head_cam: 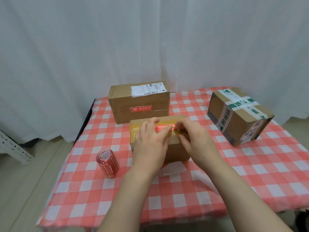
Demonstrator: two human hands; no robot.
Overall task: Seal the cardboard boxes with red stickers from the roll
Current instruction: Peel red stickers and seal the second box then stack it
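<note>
Three cardboard boxes stand on one table [250, 173] under a red-and-white checked cloth: a back box [123, 104] at the far edge, a near box [177, 149] just in front of it, and a right box [239, 119], bound with green-printed tape, well apart towards the far right corner. Two red stickers show; one [141, 108] is on the back box's front face, the other sticker [163, 128] lies across the near box's taped top seam. One sticker roll [107, 163] lies on its side left of the near box, close to the table's left edge. The left hand [150, 141] rests flat on the near box, fingers straight and reaching the sticker; the right hand [192, 136] has bent fingers at the sticker's right end, and whether they pinch or only press I cannot tell. Broad bare cloth runs from the near box to the table's near edge; another bare gap lies between the near box and the right box.
</note>
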